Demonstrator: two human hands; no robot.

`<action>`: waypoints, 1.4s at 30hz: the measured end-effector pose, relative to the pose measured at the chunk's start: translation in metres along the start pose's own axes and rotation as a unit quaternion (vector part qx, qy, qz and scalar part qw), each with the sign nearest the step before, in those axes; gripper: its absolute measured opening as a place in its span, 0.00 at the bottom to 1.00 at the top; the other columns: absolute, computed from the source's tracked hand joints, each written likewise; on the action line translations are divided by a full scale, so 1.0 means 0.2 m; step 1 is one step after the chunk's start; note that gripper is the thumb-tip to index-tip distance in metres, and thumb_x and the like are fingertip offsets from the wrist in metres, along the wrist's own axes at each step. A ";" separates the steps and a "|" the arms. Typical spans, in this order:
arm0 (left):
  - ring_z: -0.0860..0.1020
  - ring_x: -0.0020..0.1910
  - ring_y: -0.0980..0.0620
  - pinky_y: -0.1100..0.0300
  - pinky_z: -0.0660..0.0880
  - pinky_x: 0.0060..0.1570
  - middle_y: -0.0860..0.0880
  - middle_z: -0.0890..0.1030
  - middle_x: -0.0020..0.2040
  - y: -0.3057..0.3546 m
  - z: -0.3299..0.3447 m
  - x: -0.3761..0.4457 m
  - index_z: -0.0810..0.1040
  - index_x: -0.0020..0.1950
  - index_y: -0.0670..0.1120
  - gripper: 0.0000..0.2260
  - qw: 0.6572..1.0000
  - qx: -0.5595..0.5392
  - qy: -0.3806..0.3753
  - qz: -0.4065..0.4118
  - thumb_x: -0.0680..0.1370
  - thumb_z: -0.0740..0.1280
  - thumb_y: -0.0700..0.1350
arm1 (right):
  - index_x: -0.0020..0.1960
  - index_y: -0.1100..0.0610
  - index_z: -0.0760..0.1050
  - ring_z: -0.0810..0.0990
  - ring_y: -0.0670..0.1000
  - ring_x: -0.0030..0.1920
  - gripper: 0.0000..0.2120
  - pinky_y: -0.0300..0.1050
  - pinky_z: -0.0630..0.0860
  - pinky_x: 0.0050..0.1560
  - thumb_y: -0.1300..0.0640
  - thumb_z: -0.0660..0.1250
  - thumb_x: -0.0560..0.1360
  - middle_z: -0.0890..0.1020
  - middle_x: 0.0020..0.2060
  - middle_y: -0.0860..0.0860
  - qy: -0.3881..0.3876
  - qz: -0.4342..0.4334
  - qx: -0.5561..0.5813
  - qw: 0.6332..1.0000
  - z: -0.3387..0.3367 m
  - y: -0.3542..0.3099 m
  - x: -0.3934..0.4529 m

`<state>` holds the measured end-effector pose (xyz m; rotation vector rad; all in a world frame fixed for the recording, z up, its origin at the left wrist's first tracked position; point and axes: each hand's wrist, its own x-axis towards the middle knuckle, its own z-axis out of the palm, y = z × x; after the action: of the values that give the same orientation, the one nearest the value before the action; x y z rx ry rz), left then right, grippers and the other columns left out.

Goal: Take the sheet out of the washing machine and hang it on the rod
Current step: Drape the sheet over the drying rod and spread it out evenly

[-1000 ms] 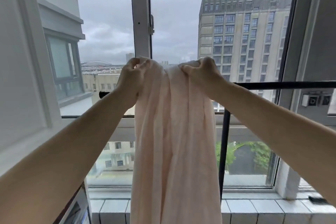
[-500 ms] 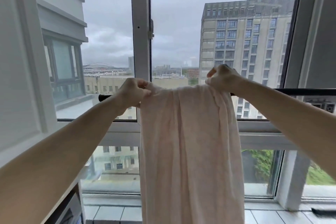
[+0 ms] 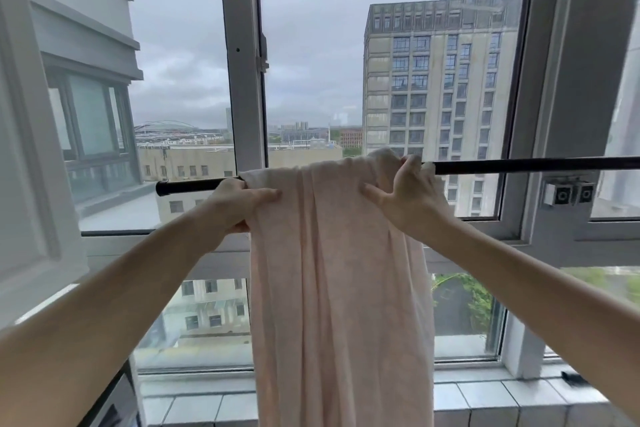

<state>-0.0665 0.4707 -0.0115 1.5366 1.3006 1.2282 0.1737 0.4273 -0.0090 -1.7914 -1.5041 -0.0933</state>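
Both hands grip sheet [image 3: 341,288] over rod [image 3: 519,165]

Rod [image 3: 519,165] runs level across the window, left end free near the left pane. Bare stretch left of the sheet [image 3: 339,288] is short; bare stretch to the right is long, reaching the right frame. Sheet drapes over the middle of the rod and hangs down, blocking the way straight ahead to the glass. Left hand [image 3: 239,204] and right hand [image 3: 410,196] take up its two top corners. Window mullion [image 3: 244,80] stands just behind the rod. Tiled sill [image 3: 485,399] lies below. Small twin bracket [image 3: 569,193] juts from the right frame under the rod.
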 end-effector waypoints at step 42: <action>0.78 0.33 0.54 0.61 0.77 0.33 0.48 0.75 0.36 0.26 0.32 -0.01 0.77 0.47 0.44 0.08 0.991 -0.017 -0.095 0.089 0.81 0.59 0.44 | 0.53 0.57 0.75 0.69 0.52 0.58 0.08 0.44 0.69 0.54 0.55 0.63 0.76 0.73 0.55 0.52 0.038 -0.240 -0.096 0.965 -0.22 0.10 0.04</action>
<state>0.0076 0.4604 0.0222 1.7283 1.0338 1.1729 0.2123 0.4067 0.0153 -1.5074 -1.8949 -0.5577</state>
